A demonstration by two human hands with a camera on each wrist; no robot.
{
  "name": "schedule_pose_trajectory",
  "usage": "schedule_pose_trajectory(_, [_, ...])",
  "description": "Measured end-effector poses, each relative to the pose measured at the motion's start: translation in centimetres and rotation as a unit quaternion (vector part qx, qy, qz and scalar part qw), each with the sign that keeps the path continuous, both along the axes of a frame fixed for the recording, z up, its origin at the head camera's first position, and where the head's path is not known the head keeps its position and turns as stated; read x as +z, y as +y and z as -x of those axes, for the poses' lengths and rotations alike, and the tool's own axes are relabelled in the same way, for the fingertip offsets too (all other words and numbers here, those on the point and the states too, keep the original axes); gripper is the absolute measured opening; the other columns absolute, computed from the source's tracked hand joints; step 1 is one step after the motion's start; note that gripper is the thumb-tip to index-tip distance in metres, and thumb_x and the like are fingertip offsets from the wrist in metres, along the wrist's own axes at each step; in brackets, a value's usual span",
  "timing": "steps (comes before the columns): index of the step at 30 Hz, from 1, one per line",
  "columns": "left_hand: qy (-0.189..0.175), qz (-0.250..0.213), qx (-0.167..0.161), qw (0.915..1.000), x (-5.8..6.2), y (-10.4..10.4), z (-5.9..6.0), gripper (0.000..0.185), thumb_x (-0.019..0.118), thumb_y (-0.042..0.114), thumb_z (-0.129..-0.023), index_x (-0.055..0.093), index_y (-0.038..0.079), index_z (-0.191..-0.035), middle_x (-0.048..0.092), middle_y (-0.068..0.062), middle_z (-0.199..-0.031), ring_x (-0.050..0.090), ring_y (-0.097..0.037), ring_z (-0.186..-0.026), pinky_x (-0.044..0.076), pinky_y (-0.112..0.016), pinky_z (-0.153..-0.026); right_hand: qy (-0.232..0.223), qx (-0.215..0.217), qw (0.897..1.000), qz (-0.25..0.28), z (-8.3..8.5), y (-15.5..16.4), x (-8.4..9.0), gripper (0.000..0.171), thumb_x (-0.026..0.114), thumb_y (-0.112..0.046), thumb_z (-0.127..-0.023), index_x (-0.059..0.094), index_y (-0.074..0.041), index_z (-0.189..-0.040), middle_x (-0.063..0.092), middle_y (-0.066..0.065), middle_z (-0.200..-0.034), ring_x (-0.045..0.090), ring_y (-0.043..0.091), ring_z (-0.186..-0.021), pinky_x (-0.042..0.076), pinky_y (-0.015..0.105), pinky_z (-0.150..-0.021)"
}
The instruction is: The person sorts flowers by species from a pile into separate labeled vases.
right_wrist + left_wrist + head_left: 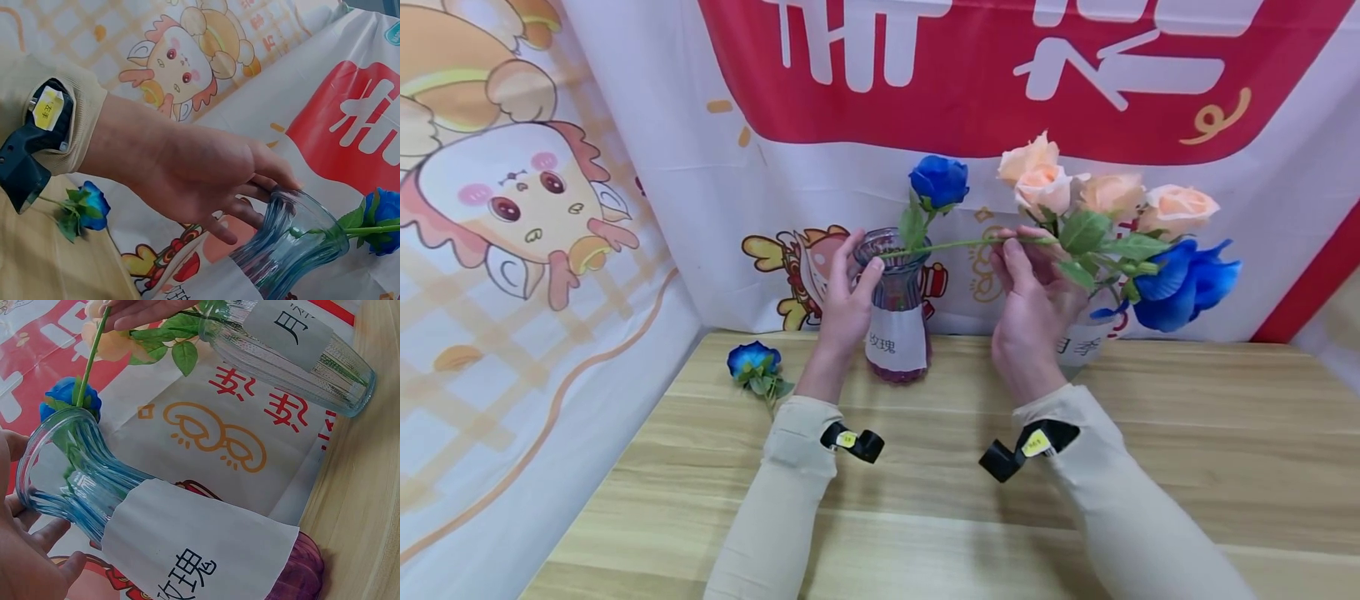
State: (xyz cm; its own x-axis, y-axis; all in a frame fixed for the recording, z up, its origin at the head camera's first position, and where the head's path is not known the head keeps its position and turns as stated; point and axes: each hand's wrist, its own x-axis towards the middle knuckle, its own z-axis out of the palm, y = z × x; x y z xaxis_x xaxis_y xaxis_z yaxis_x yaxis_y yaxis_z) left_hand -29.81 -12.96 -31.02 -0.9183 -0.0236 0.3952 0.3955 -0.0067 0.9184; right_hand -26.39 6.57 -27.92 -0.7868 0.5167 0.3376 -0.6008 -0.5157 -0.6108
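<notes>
My left hand (847,292) is at the neck of a ribbed glass vase (898,287), thumb and fingers about its rim. This vase has a paper label (200,544) and a purple base. A blue rose (938,181) stands upright in it. My right hand (1033,308) pinches a long green stem (955,245) held nearly level. Its far end reaches the vase mouth, and in the right wrist view a stem tip overlaps the inside of the rim. At the stem's right end is a large blue flower (1187,283) with green leaves.
A second labelled glass vase (287,347), with several peach roses (1112,196), stands behind my right hand. Another blue rose (754,362) lies on the wooden table (925,508) at the left. A printed cloth (662,183) hangs behind and along the left side.
</notes>
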Motion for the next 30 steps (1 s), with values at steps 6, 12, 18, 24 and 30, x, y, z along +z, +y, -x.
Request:
schedule_pose_trajectory(6, [0.002, 0.004, 0.003, 1.0000, 0.0, 0.1, 0.0, 0.060, 0.052, 0.029, -0.112, 0.030, 0.021, -0.167, 0.044, -0.009, -0.164, 0.048, -0.026, -0.148, 0.043, -0.047, -0.124, -0.002, -0.003, 1.000, -0.028, 0.2, 0.1, 0.4, 0.014, 0.071, 0.001, -0.098, 0.075, -0.004, -0.111, 0.080, 0.013, -0.110, 0.075, 0.028, -0.109, 0.062, 0.037, -0.101])
schedule_pose_trajectory(12, [0.006, 0.004, 0.002, 1.0000, 0.0, 0.2, 0.0, 0.059, 0.051, 0.028, -0.112, 0.030, 0.020, -0.167, 0.043, -0.007, -0.165, 0.047, -0.023, -0.149, 0.042, -0.045, -0.125, -0.010, -0.012, 0.999, -0.046, 0.3, 0.4, 0.6, 0.014, 0.071, -0.001, -0.099, 0.076, -0.005, -0.111, 0.080, 0.012, -0.112, 0.075, 0.029, -0.112, 0.062, 0.034, -0.101])
schedule_pose_trajectory(18, [0.001, 0.002, 0.002, 1.0000, -0.1, -0.1, 0.0, 0.059, 0.051, 0.029, -0.112, 0.030, 0.021, -0.167, 0.044, -0.009, -0.164, 0.049, -0.024, -0.146, 0.044, -0.046, -0.123, 0.017, -0.006, 0.999, -0.039, 0.8, 0.3, 0.0, 0.013, 0.072, 0.000, -0.098, 0.075, -0.002, -0.111, 0.080, 0.013, -0.112, 0.075, 0.027, -0.110, 0.062, 0.034, -0.102])
schedule_pose_trajectory(24, [-0.004, 0.003, 0.011, 0.9999, 0.1, -0.3, -0.1, 0.058, 0.053, 0.028, -0.111, 0.033, 0.021, -0.165, 0.044, -0.011, -0.163, 0.049, -0.024, -0.147, 0.044, -0.047, -0.123, 0.031, 0.004, 0.999, -0.038, 1.0, 0.3, 0.0, 0.012, 0.070, 0.003, -0.098, 0.074, -0.002, -0.108, 0.080, 0.014, -0.109, 0.075, 0.028, -0.107, 0.063, 0.035, -0.099])
schedule_pose_trajectory(30, [-0.007, -0.011, -0.004, 0.9999, 0.2, -0.1, 0.1, 0.058, 0.053, 0.025, -0.111, 0.032, 0.019, -0.165, 0.044, -0.011, -0.162, 0.050, -0.024, -0.147, 0.044, -0.044, -0.124, 0.032, -0.007, 0.997, -0.064, 1.0, 0.4, 0.9, 0.010, 0.071, 0.003, -0.098, 0.074, -0.003, -0.105, 0.080, 0.014, -0.106, 0.076, 0.029, -0.105, 0.063, 0.036, -0.100])
